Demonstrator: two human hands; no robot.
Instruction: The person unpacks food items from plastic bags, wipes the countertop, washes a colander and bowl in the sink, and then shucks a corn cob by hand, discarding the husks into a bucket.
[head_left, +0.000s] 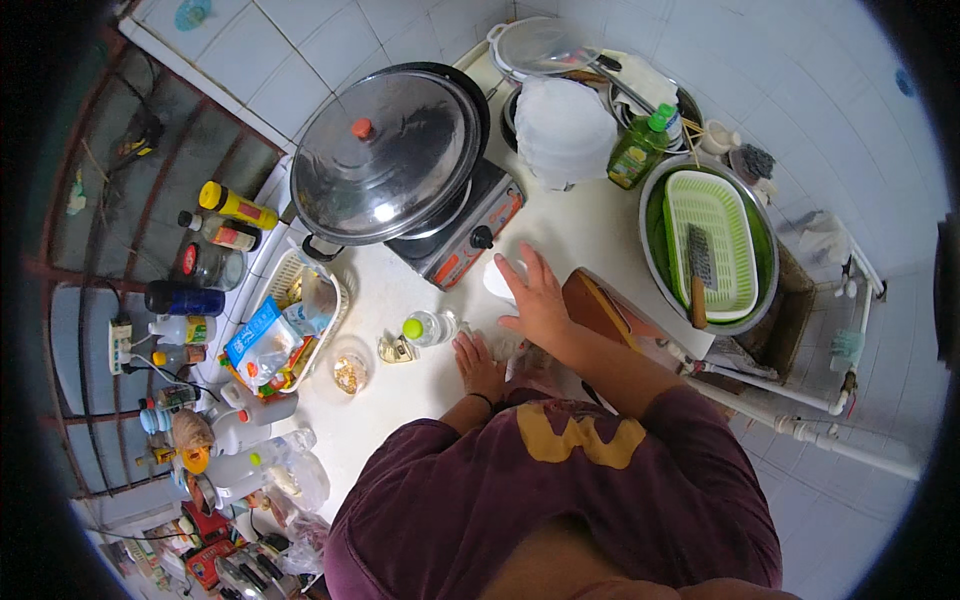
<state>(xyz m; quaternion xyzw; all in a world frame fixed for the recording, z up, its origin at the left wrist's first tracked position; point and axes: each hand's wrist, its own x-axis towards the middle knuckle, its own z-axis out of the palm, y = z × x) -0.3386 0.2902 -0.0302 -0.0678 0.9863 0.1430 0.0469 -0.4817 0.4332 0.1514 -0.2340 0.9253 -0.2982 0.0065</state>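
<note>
My left hand (480, 366) lies palm down on the white countertop (420, 390) near its front edge, holding nothing. Just beyond its fingertips stands a clear plastic bottle (437, 328) with a light green cap. My right hand (536, 300) hovers with fingers spread beside a small white round object (496, 276), partly hidden by the fingers. Whether they touch it I cannot tell. Behind it is a portable gas stove (457, 247) with a black knob, carrying a wok under a domed metal lid (397, 165) with a red knob.
A white basket (334, 330) of packets and a cup of yellowish grains (349, 375) are on the left. Bottles (240, 206) line the window ledge. At right, a metal basin (772, 262) holds a pale green colander (739, 277) and a cleaver (700, 262). Green detergent (637, 154) stands behind.
</note>
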